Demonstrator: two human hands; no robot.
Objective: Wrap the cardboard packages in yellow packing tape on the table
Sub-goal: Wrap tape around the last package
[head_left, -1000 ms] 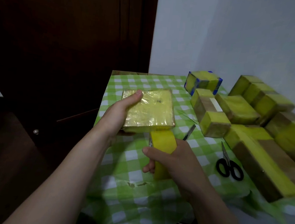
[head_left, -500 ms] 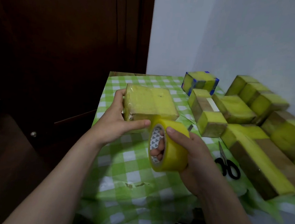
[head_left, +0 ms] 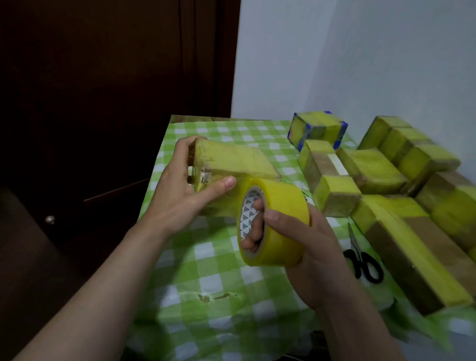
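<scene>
Package (head_left: 233, 159) — flat a second ago — tilted up, gripped in left hand (head_left: 180, 201); tape roll (head_left: 284, 210) clutched in right hand (head_left: 311, 253).

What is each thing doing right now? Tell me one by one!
package: gripped by the left hand, mostly wrapped in yellow, one corner bare.
tape roll: held by the right hand, fingers through its hole.
scissors: lying on the tablecloth, blades together.
other packages: lying on the right side, taped, untouched.
tablecloth: spread out, torn near the front.
</scene>
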